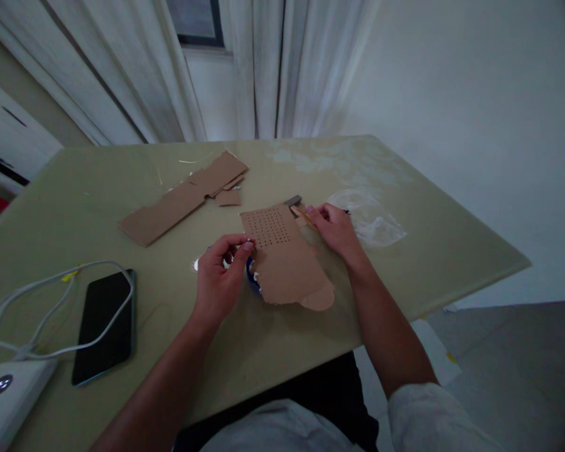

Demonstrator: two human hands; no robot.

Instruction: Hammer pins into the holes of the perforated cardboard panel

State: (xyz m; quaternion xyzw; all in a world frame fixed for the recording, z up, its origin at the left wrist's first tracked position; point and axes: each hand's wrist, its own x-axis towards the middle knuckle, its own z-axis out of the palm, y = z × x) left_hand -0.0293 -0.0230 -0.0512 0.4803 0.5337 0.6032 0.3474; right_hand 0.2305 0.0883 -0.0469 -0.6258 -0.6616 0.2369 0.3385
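A brown cardboard piece (287, 270) lies in front of me, with a grid of small dark holes in its far part and a ragged left edge. Part of a blue ring-shaped thing (251, 276) shows from under that edge. My left hand (223, 267) is closed in a pinch at the left edge; a tiny thing at its fingertips is too small to name. Beyond the right edge, my right hand (333, 227) is closed on a thin orange-brown stick (305, 216). A grey flat-ended tool (293, 201) lies just past the cardboard's far right corner.
A long folded cardboard strip (183, 204) and a small scrap (228, 198) lie at the back left. Clear plastic film (374, 220) spreads beside my right hand. At left are a black phone (104, 326), white cables (51, 276) and a white power strip (19, 402).
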